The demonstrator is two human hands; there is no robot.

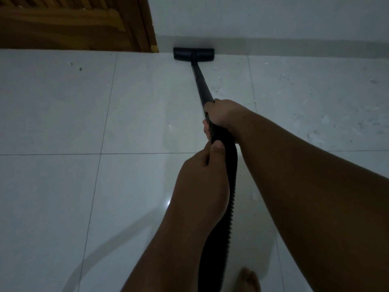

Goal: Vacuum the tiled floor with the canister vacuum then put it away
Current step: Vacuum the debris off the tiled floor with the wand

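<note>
A black vacuum wand runs from my hands out to its flat black floor head, which lies against the base of the white wall. My right hand grips the wand's upper end. Just below it, my left hand holds the ribbed black hose, thumb on top. The hose drops down between my forearms toward the bottom of the view. The canister itself is out of sight. The floor is pale glossy tile with thin dark joints.
A wooden door stands at the top left, its frame ending just left of the floor head. Pale scraps and dust are scattered over the tiles on the right. A small dark speck lies at the left. My bare foot shows at the bottom.
</note>
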